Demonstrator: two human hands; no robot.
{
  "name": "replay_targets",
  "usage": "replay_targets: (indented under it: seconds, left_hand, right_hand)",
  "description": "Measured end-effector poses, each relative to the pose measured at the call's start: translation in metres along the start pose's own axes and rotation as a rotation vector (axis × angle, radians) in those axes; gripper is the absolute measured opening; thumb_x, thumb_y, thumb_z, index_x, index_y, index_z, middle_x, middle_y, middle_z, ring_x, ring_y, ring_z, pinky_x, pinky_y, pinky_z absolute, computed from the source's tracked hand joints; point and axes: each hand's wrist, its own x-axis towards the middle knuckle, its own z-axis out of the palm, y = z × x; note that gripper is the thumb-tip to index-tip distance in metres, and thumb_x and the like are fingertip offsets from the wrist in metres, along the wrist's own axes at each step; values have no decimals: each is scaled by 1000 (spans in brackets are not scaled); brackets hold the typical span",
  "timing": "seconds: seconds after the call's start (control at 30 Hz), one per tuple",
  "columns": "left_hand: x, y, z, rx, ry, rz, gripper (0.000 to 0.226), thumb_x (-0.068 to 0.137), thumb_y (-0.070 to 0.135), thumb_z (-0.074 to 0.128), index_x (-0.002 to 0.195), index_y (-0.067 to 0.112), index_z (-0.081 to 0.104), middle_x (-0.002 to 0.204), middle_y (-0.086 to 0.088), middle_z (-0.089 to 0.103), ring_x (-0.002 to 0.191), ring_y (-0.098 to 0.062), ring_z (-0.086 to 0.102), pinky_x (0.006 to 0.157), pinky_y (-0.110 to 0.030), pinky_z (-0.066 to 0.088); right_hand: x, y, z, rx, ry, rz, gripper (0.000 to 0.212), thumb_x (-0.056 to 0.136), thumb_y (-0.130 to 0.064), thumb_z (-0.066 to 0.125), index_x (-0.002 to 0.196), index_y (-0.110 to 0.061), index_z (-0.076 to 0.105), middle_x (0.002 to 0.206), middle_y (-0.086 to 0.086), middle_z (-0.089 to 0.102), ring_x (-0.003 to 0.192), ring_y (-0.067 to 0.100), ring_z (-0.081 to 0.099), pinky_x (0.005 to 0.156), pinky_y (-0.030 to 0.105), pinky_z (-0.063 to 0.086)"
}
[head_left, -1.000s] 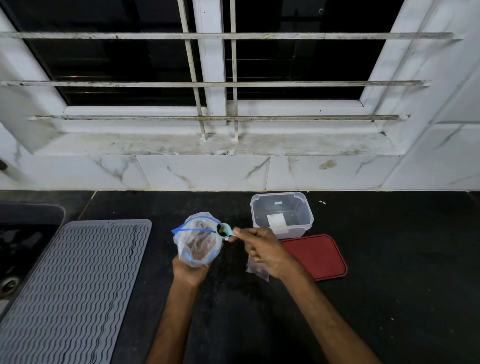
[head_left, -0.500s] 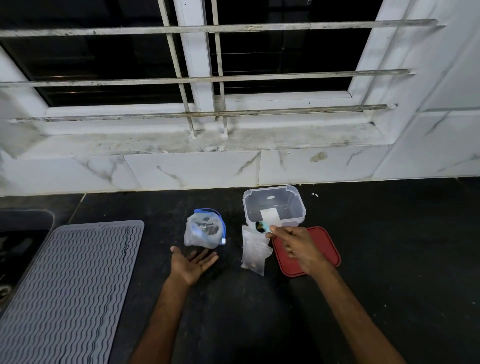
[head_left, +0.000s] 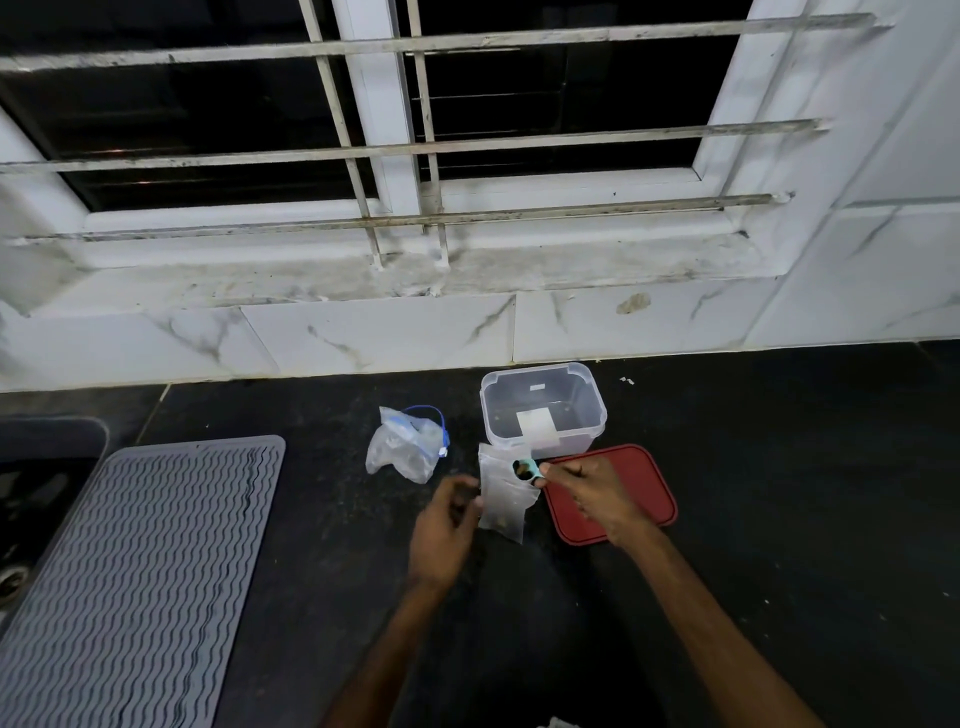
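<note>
My right hand (head_left: 597, 496) pinches the handle of a small teal measuring spoon (head_left: 525, 470) that carries dark bits in its bowl. The spoon hovers over the top of a small clear pouch (head_left: 503, 499) lying on the black counter. At the pouch's left edge is my left hand (head_left: 444, 525), fingers curled and blurred; whether it grips the pouch is unclear. A zip bag with a blue seal (head_left: 408, 447) sits slumped to the left of the pouch, free of both hands.
An open clear plastic tub (head_left: 543, 410) stands behind the pouch, and its red lid (head_left: 631, 499) lies flat under my right hand. A grey ribbed drying mat (head_left: 135, 571) covers the left counter beside a sink (head_left: 21, 499). A tiled wall and barred window rise behind.
My left hand let the zip bag go onto the counter and moved right to the small pouch. My right hand carried the loaded spoon from the zip bag to above the pouch.
</note>
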Motion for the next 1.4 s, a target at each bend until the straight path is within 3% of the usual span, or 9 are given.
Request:
replay_targets:
  seconds: [0.1, 0.23, 0.37, 0.47, 0.67, 0.8, 0.9, 1.1, 1.4]
  left_hand:
    - [12, 17, 9, 364, -137, 141, 36, 91, 36, 59, 123, 46, 48, 77, 13, 59, 75, -5, 60, 69, -27, 50]
    - [27, 20, 14, 557, -169, 172, 34, 92, 37, 56, 125, 42, 52, 100, 10, 61, 93, -10, 61, 78, -28, 48]
    - [34, 16, 14, 567, -113, 152, 11, 89, 33, 60, 99, 30, 63, 100, 8, 64, 91, -13, 64, 77, -32, 51]
    - [31, 14, 12, 525, -96, 161, 9, 86, 31, 63, 95, 29, 65, 98, 11, 67, 89, -11, 64, 76, -31, 51]
    - [23, 10, 12, 285, -56, 159, 15, 83, 23, 69, 90, 35, 66, 90, 16, 68, 83, -4, 66, 75, -32, 53]
    - [22, 7, 11, 127, -45, 110, 23, 80, 20, 72, 81, 43, 67, 85, 21, 71, 80, 4, 66, 77, -31, 56]
    - [23, 7, 9, 79, -39, 82, 22, 81, 17, 71, 79, 39, 69, 81, 21, 71, 76, 4, 67, 76, -30, 56]
    - [20, 5, 4, 82, -31, 72, 13, 81, 18, 72, 83, 31, 72, 82, 21, 72, 79, 7, 65, 76, -24, 55]
    - [19, 4, 6, 49, -53, 68, 13, 80, 18, 74, 83, 32, 73, 83, 19, 73, 81, 3, 68, 82, -33, 57]
  right_hand:
    - [2, 2, -2, -35, -18, -11, 21, 95, -10, 59, 90, 6, 72, 35, -18, 48, 35, -6, 46, 42, 6, 34]
    - [7, 11, -3, -38, -22, -40, 21, 94, -11, 61, 87, 4, 74, 38, -18, 52, 37, -6, 46, 45, 7, 33]
    - [13, 19, 1, -58, -39, -59, 20, 92, -15, 64, 85, -2, 77, 58, -17, 68, 54, -6, 59, 58, 6, 40]
    - [21, 30, 4, -154, -57, -78, 20, 90, -24, 67, 78, -14, 79, 77, -5, 76, 78, 11, 70, 77, 24, 49]
    - [25, 31, 10, -496, -28, -234, 40, 90, -34, 64, 53, -18, 61, 48, -4, 54, 48, 9, 46, 53, 30, 35]
    - [11, 17, 15, -1034, 1, -477, 28, 98, -37, 47, 91, -19, 68, 88, 1, 70, 77, 19, 64, 64, 34, 47]
    - [4, 15, 18, -1209, -29, -553, 27, 98, -25, 47, 122, -18, 60, 113, 4, 64, 100, 25, 63, 72, 36, 51]
    - [13, 30, 23, -1059, 145, -535, 22, 94, -22, 56, 113, -22, 67, 105, 2, 57, 100, 23, 55, 66, 36, 53]
    - [15, 43, 24, -595, 229, -485, 16, 94, -18, 60, 103, -17, 74, 92, -5, 56, 86, 9, 55, 80, 25, 47]
